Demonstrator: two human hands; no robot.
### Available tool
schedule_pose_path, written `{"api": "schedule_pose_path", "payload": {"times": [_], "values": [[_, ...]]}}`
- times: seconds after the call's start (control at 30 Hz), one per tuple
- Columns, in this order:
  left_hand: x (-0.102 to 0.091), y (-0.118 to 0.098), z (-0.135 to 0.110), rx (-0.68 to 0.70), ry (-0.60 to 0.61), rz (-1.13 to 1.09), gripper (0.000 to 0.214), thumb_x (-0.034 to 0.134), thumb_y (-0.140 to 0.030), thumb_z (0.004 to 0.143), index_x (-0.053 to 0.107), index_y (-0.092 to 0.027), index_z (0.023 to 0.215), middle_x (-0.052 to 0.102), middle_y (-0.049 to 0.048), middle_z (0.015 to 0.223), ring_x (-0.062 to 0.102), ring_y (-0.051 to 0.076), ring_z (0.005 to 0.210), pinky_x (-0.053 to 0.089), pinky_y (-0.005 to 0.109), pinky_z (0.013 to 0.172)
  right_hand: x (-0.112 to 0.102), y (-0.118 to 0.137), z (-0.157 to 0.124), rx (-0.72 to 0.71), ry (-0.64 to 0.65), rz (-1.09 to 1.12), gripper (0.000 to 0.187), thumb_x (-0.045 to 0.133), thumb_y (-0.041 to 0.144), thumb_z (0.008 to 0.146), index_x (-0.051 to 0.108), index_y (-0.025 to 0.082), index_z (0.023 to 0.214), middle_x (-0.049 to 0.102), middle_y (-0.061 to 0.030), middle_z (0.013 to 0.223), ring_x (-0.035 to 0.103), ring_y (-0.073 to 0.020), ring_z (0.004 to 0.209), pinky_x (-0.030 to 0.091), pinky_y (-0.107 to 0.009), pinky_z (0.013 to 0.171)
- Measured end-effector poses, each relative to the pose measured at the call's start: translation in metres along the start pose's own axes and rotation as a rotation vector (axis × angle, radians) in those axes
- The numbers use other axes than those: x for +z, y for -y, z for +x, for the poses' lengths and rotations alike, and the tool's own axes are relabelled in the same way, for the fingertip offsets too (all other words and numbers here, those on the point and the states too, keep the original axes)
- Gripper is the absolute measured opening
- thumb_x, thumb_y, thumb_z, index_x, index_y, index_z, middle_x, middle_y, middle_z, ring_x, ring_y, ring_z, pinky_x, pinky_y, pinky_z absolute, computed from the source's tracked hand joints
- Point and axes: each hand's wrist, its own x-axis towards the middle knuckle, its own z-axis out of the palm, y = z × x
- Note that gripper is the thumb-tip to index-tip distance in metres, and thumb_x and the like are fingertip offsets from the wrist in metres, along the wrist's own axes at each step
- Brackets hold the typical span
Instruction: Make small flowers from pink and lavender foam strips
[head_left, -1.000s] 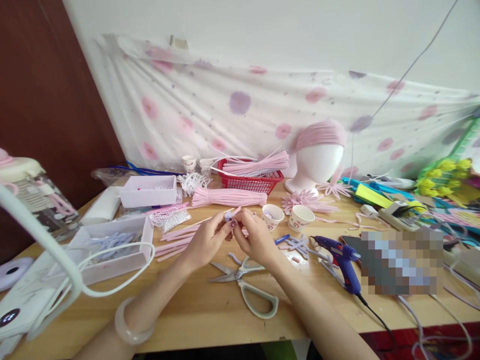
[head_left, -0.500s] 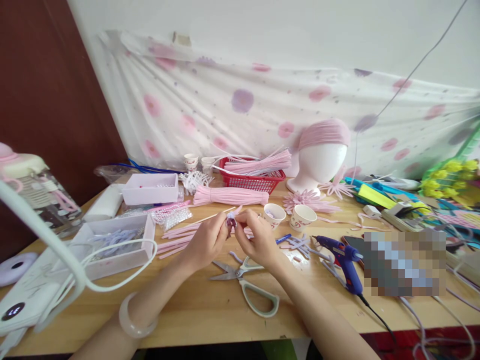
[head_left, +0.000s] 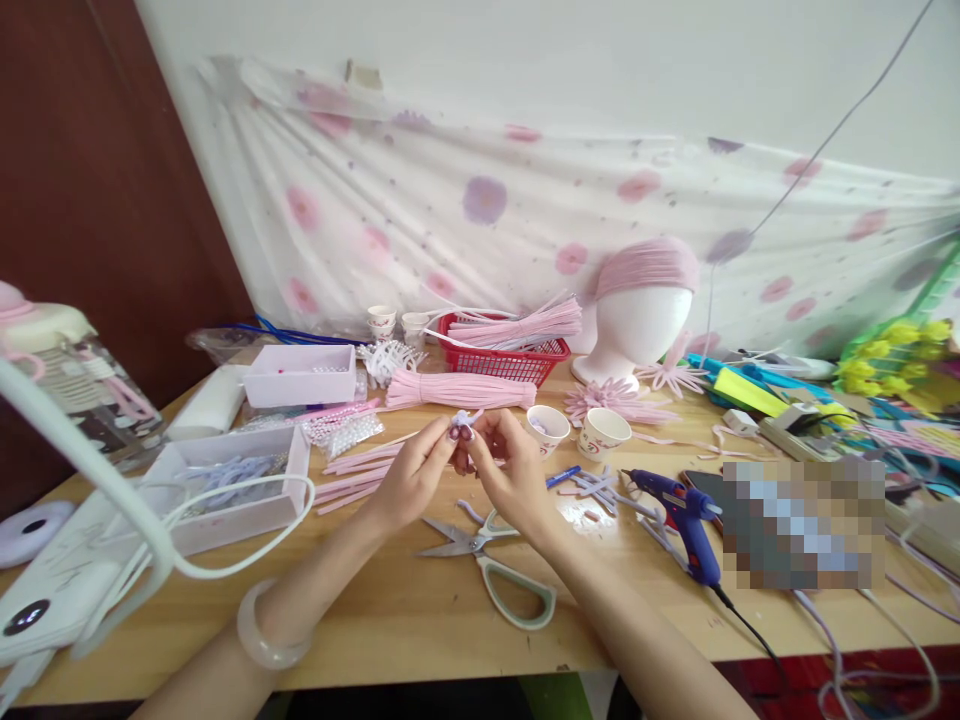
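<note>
Both my hands meet above the wooden table [head_left: 390, 620], fingertips pinched together on a small pale lilac and pink chenille piece [head_left: 463, 420]. My left hand [head_left: 411, 475] has a pale bangle on its wrist and grips the piece from the left. Gripping from the right, my right hand [head_left: 511, 470] has its fingers curled round the piece. Grey-handled scissors [head_left: 491, 565] lie on the table just under my hands. Loose pink stems [head_left: 352, 475] lie to the left of my hands.
A blue glue gun [head_left: 686, 520] lies at the right with its cord. Two paper cups [head_left: 577, 430], a red basket [head_left: 502, 360] of pink stems, a foam head [head_left: 645, 320], and white trays [head_left: 225, 480] stand round the table. A white lamp arm [head_left: 112, 490] crosses the left foreground.
My hands have stayed together on the small piece, lifting it slightly and turning it between the fingertips. Nothing else on the table has moved.
</note>
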Motion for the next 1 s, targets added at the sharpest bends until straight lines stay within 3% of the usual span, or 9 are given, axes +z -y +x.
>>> {"api": "schedule_pose_path", "payload": {"times": [0.13, 0.3, 0.4, 0.6, 0.7, 0.8, 0.9, 1.0], "values": [[0.002, -0.004, 0.0, -0.017, -0.031, 0.003, 0.026, 0.044, -0.041, 0.093, 0.049, -0.02, 0.078, 0.048, -0.0024, 0.067, 0.048, 0.014, 0.063, 0.042, 0.026, 0.063, 0.0, 0.004, 0.004, 0.101, 0.089, 0.249, 0.023, 0.058, 0.042, 0.091, 0.056, 0.019, 0.091, 0.061, 0.0006, 0.065, 0.06, -0.0127, 0.054, 0.045, -0.023, 0.047], [0.0, -0.003, 0.003, -0.091, 0.067, -0.257, 0.026, 0.048, -0.044, 0.089, 0.052, -0.019, 0.083, 0.041, -0.0042, 0.062, 0.043, 0.013, 0.057, 0.045, 0.026, 0.057, -0.008, 0.0, 0.011, 0.184, 0.159, 0.346, 0.023, 0.071, 0.04, 0.08, 0.068, 0.018, 0.086, 0.062, 0.0, 0.065, 0.058, -0.0125, 0.052, 0.041, -0.023, 0.046], [-0.004, 0.005, 0.006, -0.134, 0.112, -0.357, 0.026, 0.05, -0.043, 0.086, 0.051, -0.019, 0.077, 0.038, -0.0045, 0.061, 0.038, 0.012, 0.055, 0.046, 0.027, 0.056, -0.011, -0.002, 0.013, 0.235, 0.121, 0.309, 0.021, 0.075, 0.039, 0.074, 0.073, 0.019, 0.081, 0.064, -0.0015, 0.072, 0.052, -0.0108, 0.052, 0.041, -0.024, 0.045], [-0.008, 0.003, 0.008, -0.181, 0.152, -0.296, 0.027, 0.055, -0.036, 0.082, 0.052, -0.018, 0.062, 0.045, -0.003, 0.054, 0.044, 0.012, 0.052, 0.044, 0.027, 0.055, -0.006, -0.007, 0.011, 0.264, 0.051, 0.323, 0.019, 0.071, 0.038, 0.076, 0.074, 0.02, 0.073, 0.062, -0.0004, 0.066, 0.044, -0.009, 0.048, 0.038, -0.023, 0.042], [-0.011, 0.0, 0.009, -0.224, 0.174, -0.289, 0.026, 0.059, -0.034, 0.076, 0.054, -0.017, 0.058, 0.048, -0.0021, 0.05, 0.046, 0.012, 0.05, 0.045, 0.027, 0.055, -0.004, -0.007, 0.01, 0.157, -0.002, 0.171, 0.016, 0.067, 0.033, 0.079, 0.072, 0.02, 0.074, 0.061, -0.0015, 0.067, 0.048, -0.0111, 0.052, 0.041, -0.023, 0.044], [-0.014, 0.0, 0.01, -0.285, 0.166, -0.318, 0.029, 0.057, -0.042, 0.078, 0.056, -0.017, 0.066, 0.052, -0.0017, 0.051, 0.049, 0.012, 0.05, 0.05, 0.028, 0.055, -0.003, -0.007, 0.009, -0.008, -0.088, -0.036, 0.011, 0.063, 0.025, 0.082, 0.067, 0.02, 0.073, 0.06, -0.0027, 0.072, 0.053, -0.0136, 0.062, 0.045, -0.024, 0.051], [-0.015, 0.003, 0.011, -0.335, 0.131, -0.337, 0.039, 0.054, -0.053, 0.082, 0.056, -0.016, 0.073, 0.053, -0.0024, 0.054, 0.05, 0.011, 0.049, 0.052, 0.027, 0.053, -0.003, -0.01, 0.007, -0.133, -0.073, -0.211, 0.012, 0.058, 0.019, 0.084, 0.064, 0.02, 0.074, 0.056, -0.0017, 0.072, 0.053, -0.0126, 0.06, 0.044, -0.023, 0.051], [-0.014, 0.004, 0.012, -0.348, 0.106, -0.325, 0.042, 0.06, -0.056, 0.079, 0.055, -0.016, 0.071, 0.05, -0.0044, 0.055, 0.049, 0.009, 0.047, 0.053, 0.026, 0.051, -0.001, -0.014, 0.004, -0.259, -0.032, -0.376, 0.012, 0.055, 0.018, 0.086, 0.063, 0.019, 0.077, 0.056, -0.002, 0.073, 0.052, -0.0116, 0.056, 0.044, -0.023, 0.051]]}}
